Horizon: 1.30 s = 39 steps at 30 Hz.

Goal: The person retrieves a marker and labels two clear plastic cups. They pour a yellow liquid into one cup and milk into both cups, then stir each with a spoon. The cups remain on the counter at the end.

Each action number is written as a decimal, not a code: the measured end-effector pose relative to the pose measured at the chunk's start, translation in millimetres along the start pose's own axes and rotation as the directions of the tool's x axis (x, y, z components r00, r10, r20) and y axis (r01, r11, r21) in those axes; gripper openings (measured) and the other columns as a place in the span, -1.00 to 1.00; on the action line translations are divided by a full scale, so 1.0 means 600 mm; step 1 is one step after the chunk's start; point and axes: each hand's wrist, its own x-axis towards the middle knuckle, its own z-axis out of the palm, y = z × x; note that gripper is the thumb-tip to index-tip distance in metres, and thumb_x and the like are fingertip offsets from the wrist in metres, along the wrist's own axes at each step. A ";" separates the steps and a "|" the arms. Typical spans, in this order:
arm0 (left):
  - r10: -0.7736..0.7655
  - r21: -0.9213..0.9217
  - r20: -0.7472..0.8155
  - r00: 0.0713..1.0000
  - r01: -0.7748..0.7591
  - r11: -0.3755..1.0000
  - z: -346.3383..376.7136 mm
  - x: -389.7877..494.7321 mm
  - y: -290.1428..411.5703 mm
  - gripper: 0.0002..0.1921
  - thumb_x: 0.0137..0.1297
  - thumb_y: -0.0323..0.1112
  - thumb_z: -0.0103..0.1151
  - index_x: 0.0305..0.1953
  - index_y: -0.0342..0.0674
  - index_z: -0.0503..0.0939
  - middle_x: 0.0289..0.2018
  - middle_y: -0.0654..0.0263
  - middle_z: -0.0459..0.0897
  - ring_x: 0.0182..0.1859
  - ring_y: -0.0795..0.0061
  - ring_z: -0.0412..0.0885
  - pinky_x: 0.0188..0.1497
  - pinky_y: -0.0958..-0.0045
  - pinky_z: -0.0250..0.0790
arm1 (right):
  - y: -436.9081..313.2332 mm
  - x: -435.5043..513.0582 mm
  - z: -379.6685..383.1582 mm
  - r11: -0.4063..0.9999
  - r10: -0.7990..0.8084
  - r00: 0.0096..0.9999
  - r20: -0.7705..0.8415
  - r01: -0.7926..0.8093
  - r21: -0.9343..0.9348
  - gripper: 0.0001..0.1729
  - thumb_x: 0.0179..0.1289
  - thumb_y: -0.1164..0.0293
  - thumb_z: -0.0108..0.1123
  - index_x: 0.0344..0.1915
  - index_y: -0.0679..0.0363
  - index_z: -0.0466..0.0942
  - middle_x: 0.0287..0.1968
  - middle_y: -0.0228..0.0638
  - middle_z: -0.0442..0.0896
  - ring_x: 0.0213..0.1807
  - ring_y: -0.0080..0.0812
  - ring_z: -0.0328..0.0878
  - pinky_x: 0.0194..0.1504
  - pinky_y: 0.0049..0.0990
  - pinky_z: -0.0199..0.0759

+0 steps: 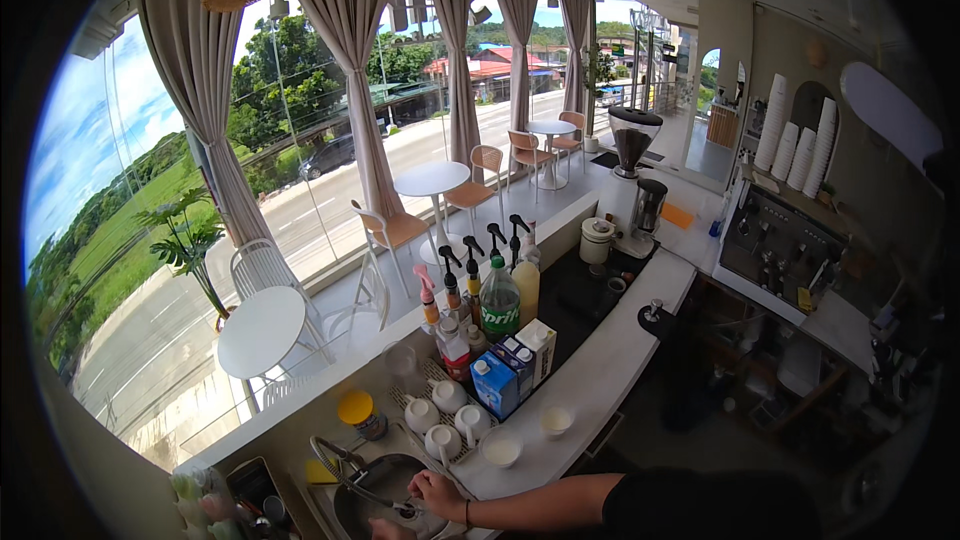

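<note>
Both of my hands are over the round metal sink [352,499] at the bottom of the view. My right hand [437,495] has curled fingers near the end of the flexible faucet hose [334,465]; whether it holds anything does not show. Lower down, my left hand [391,529] is cut by the picture's bottom edge, with its fingers mostly hidden. Several white mugs [444,441] rest on a drying rack [432,373] behind the sink. Right of them stand two small clear cups with pale contents, one nearer [501,448] and one farther [556,421].
A yellow-lidded tub [356,408] and yellow sponge [321,472] flank the faucet. Milk cartons [495,382], a Sprite bottle [500,296] and pump bottles [472,277] crowd the counter. Farther off are a coffee grinder [628,142], tamper [654,309] and espresso machine [776,247].
</note>
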 end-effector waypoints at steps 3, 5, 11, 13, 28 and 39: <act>-0.356 -0.384 0.334 0.873 0.471 0.794 0.018 -0.096 -0.047 -0.54 0.66 -0.05 -0.14 0.08 -0.39 0.57 -0.06 0.12 0.72 -0.23 0.11 0.70 -0.15 0.08 0.66 | 0.018 0.007 0.029 0.966 0.193 0.975 -0.114 -0.168 0.197 -0.65 0.76 0.27 0.04 -0.15 0.27 0.63 -0.26 -0.27 0.79 -0.28 -0.45 0.79 -0.19 -0.38 0.74; -0.380 -0.461 0.534 0.755 0.637 0.618 0.032 -0.107 -0.034 -0.57 0.68 -0.03 -0.22 -0.01 -0.33 0.47 -0.14 0.10 0.65 -0.25 0.13 0.65 -0.25 0.18 0.62 | 0.029 0.001 0.039 0.978 0.130 0.984 -0.118 -0.108 0.180 -0.65 0.76 0.27 0.04 -0.14 0.28 0.63 -0.26 -0.26 0.79 -0.27 -0.42 0.80 -0.18 -0.38 0.75; -0.461 -0.332 0.567 0.683 0.702 0.630 0.063 -0.056 -0.011 -0.74 0.64 -0.15 -0.24 -0.14 -0.20 0.34 -0.30 0.18 0.54 -0.33 0.25 0.58 -0.37 0.33 0.56 | 0.053 -0.006 0.052 0.997 0.045 0.976 -0.214 -0.030 0.076 -0.59 0.75 0.25 0.03 -0.23 0.29 0.63 -0.29 -0.18 0.82 -0.29 -0.34 0.83 -0.15 -0.35 0.72; -0.431 -0.344 0.625 0.651 0.725 0.596 0.068 -0.044 -0.021 -0.74 0.64 -0.14 -0.19 -0.09 -0.21 0.37 -0.29 0.22 0.55 -0.37 0.32 0.55 -0.41 0.37 0.51 | 0.056 -0.001 0.050 0.993 0.086 0.966 -0.243 -0.063 0.098 -0.57 0.75 0.25 0.02 -0.25 0.29 0.63 -0.30 -0.17 0.83 -0.30 -0.34 0.82 -0.15 -0.34 0.71; -0.328 -0.592 0.557 0.763 0.641 0.488 0.083 -0.012 -0.084 -0.74 0.69 -0.34 -0.12 0.02 -0.29 0.61 -0.24 0.24 0.79 -0.30 0.45 0.76 -0.18 0.49 0.74 | -0.038 -0.042 0.009 0.977 -0.165 0.974 -0.153 0.140 -0.160 -0.62 0.80 0.19 0.02 -0.01 0.28 0.61 -0.14 -0.27 0.82 -0.18 -0.44 0.81 -0.05 -0.43 0.69; -0.255 -0.567 0.634 0.730 0.663 0.489 0.052 0.002 -0.084 -0.82 0.68 -0.50 -0.08 0.09 -0.44 0.53 -0.13 0.10 0.78 -0.17 0.22 0.85 -0.09 0.34 0.87 | -0.040 -0.030 -0.017 0.995 -0.053 0.969 -0.241 0.070 0.064 -0.62 0.81 0.24 -0.01 -0.07 0.31 0.60 -0.19 -0.24 0.82 -0.22 -0.46 0.82 -0.10 -0.45 0.72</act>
